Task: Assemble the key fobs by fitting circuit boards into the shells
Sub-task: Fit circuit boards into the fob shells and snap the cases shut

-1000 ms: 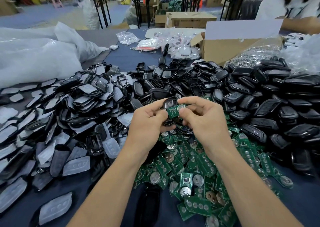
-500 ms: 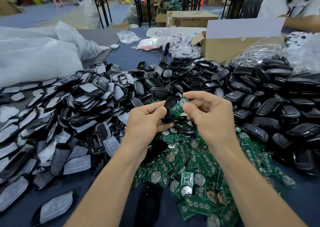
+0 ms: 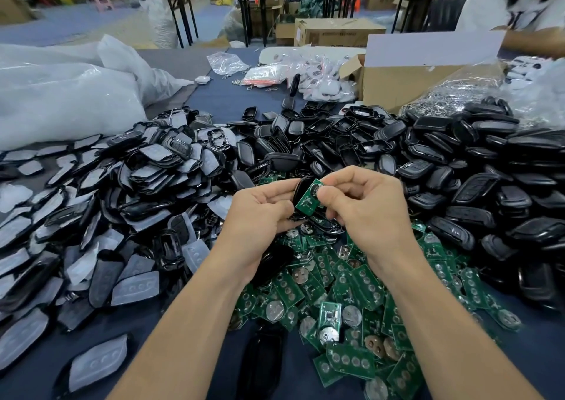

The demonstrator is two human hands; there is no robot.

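as left hand (image 3: 260,213) holds shell (image 3: 300,189), right hand (image 3: 367,207) pinches tilted board (image 3: 306,201).

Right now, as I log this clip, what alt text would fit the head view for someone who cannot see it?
A person's left hand holds a black shell while the right hand pinches a green circuit board tilted against it. Below them lie loose boards in a heap, with more shells piled on both sides.

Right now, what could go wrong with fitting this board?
The small green circuit board, tilted and pinched at one end by the right hand, may slip into the pile of loose green boards below. It may enter the glossy black plastic shell in the left hand crooked and jam.
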